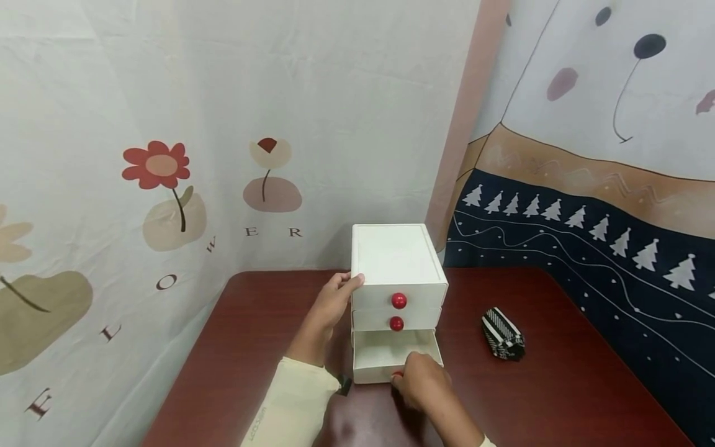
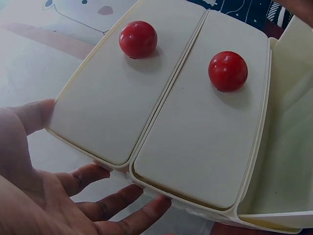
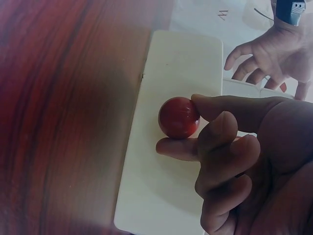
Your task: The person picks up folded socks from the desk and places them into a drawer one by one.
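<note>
A small white drawer cabinet (image 1: 398, 254) with three drawers and red ball knobs stands on the table. Its bottom drawer (image 1: 385, 351) is pulled out and looks empty; the upper two are closed. My right hand (image 1: 423, 380) pinches the bottom drawer's red knob (image 3: 179, 118) between thumb and index finger, the other fingers curled. My left hand (image 1: 334, 302) rests against the cabinet's left side. In the left wrist view its thumb touches the top front corner, and its spread fingers (image 2: 117, 203) lie along the side. Both upper knobs, the top knob (image 2: 138, 39) and the middle knob (image 2: 228, 71), are untouched.
A black and white patterned bundle (image 1: 503, 334) lies on the dark red table (image 1: 268, 323) to the right of the cabinet. Behind the table hangs a pale cloth with flowers (image 1: 357, 124); a dark cloth with white trees (image 1: 592, 248) hangs at the right.
</note>
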`<state>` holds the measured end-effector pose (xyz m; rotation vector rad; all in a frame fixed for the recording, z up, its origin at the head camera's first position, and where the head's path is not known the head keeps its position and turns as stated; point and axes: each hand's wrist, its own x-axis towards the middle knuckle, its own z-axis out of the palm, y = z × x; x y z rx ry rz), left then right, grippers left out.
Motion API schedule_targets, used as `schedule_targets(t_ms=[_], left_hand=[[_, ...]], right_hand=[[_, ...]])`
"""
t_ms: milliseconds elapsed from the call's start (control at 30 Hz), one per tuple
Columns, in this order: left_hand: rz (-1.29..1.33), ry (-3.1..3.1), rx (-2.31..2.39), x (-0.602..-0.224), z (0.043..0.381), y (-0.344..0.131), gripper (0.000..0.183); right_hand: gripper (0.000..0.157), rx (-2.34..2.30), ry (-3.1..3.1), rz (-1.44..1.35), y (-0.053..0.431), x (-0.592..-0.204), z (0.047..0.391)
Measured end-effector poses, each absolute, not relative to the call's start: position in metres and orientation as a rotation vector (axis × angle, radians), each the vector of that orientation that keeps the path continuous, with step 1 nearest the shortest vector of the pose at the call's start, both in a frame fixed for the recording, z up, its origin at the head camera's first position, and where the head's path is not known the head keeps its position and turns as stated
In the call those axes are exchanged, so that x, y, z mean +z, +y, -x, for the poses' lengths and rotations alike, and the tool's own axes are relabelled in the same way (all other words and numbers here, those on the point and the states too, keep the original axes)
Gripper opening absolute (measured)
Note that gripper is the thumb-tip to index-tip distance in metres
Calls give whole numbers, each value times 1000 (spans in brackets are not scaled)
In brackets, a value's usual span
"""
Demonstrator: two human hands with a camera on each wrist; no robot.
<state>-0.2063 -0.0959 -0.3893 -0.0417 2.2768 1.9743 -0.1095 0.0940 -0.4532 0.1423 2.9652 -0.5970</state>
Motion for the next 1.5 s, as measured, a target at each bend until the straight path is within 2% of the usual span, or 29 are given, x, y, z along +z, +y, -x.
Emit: schedule_targets(t_ms=[533, 967, 1167, 1367, 1500], left_hand=[[33, 2281, 1971, -391, 207, -101, 65], [31, 2279, 1974, -394, 207, -100, 64], [25, 2276, 1969, -394, 207, -100, 66], [25, 2272, 1964, -394, 207, -99, 66], [21, 2276, 1958, -393, 206, -98, 66]], right_hand=[[47, -629, 2946, -102, 100, -447, 97], [32, -861, 2970, -26, 152, -420, 94], [25, -923, 3042, -131, 184, -412, 105], [26, -894, 3116, -253, 212, -417, 113], [38, -874, 3117, -326, 228, -429, 121]])
